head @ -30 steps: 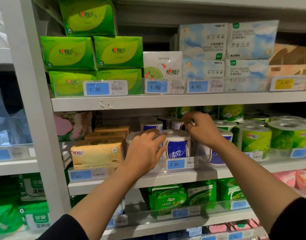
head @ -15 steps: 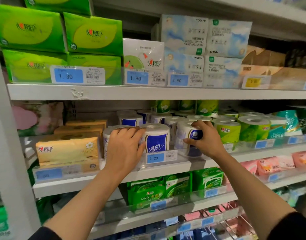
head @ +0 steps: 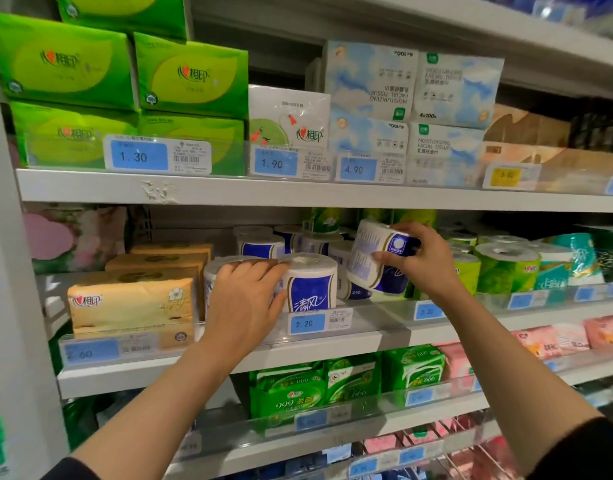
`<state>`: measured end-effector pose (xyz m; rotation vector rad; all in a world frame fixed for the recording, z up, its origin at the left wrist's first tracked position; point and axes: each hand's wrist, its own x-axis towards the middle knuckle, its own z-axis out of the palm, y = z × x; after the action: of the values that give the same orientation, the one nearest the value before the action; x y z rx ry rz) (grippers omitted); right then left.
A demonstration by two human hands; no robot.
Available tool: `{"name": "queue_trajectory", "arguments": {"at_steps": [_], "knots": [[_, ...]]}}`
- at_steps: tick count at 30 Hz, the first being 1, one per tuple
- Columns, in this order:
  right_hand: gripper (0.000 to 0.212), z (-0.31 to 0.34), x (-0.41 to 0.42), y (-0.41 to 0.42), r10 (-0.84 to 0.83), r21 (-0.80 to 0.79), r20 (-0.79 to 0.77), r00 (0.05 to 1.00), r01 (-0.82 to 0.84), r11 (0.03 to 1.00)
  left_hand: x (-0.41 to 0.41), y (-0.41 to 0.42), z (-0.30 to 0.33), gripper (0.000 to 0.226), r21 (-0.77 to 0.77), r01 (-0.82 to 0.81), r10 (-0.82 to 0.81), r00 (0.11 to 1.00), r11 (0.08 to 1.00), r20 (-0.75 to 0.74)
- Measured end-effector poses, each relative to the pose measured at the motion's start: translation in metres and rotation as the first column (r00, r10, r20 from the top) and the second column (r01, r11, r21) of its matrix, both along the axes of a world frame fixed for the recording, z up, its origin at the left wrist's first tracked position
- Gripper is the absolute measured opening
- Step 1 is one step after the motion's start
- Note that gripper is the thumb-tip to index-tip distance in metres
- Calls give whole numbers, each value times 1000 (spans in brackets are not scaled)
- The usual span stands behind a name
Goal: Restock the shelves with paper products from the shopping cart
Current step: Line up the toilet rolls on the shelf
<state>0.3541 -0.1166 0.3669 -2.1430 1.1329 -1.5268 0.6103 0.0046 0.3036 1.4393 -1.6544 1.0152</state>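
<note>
Several blue-and-white toilet rolls stand on the middle shelf (head: 332, 344). My right hand (head: 426, 258) grips one blue-and-white roll (head: 374, 254) and holds it tilted, lifted above the rolls behind it. My left hand (head: 246, 296) rests on the top and side of two front rolls, one of them a roll (head: 308, 282) with a blue label facing me. Its fingers lie over the rolls' tops. The shopping cart is out of view.
Green toilet rolls (head: 505, 268) stand right of the blue ones, yellow tissue packs (head: 131, 303) to the left. Green and pale blue tissue packs fill the upper shelf (head: 228, 192). Clear price-tag rails front each shelf. A white upright (head: 10, 271) bounds the left side.
My right hand has lifted its roll off the shelf and tipped it sideways. The left hand stays on the front rolls. The camera has come closer and turned right.
</note>
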Motion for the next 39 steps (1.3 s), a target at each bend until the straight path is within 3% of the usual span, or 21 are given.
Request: {"name": "queue_trajectory", "arguments": {"at_steps": [4, 8, 11, 14, 16, 19, 21, 23, 25, 31, 35, 39], "knots": [[42, 1, -12, 15, 156, 65, 142, 978, -167, 984, -8, 2, 8, 53, 19, -15, 15, 1000, 1000, -3], [37, 6, -22, 38, 296, 15, 193, 936, -304, 953, -53, 10, 25, 63, -10, 198, -197, 963, 980, -186], [48, 8, -22, 54, 403, -17, 124, 907, -404, 914, -92, 14, 36, 90, 179, 424, -272, 798, 888, -539], [52, 5, -17, 62, 451, -30, 88, 888, -450, 893, -107, 8, 34, 109, 176, 558, -305, 660, 811, -687], [55, 3, -16, 61, 471, -25, 80, 879, -470, 882, -108, 8, 33, 105, 151, 535, -287, 645, 831, -708], [34, 1, -14, 50, 524, 50, 207, 826, -544, 837, -99, 14, 38, 102, 95, 494, -282, 632, 864, -721], [24, -1, -11, 33, 436, 131, 287, 853, -486, 864, -86, 19, 45, 99, 21, 522, -330, 569, 852, -753], [27, -6, -5, 7, 285, 175, 140, 948, -307, 936, -74, 25, 49, 92, -22, 524, -343, 525, 851, -778], [33, -12, 5, -14, 184, 176, -99, 978, -165, 971, -64, 33, 47, 93, -10, 505, -320, 531, 863, -785], [51, -21, 42, -38, 50, 113, -524, 850, 11, 994, -47, 63, 35, 93, -68, 414, -300, 528, 908, -794], [43, -17, 58, -45, -52, 31, -515, 855, 80, 996, -35, 74, 34, 86, -140, 342, -305, 495, 929, -813], [65, -3, 69, -40, 52, 120, -486, 873, 7, 993, -31, 81, 34, 88, -146, 312, -296, 515, 939, -804]]}}
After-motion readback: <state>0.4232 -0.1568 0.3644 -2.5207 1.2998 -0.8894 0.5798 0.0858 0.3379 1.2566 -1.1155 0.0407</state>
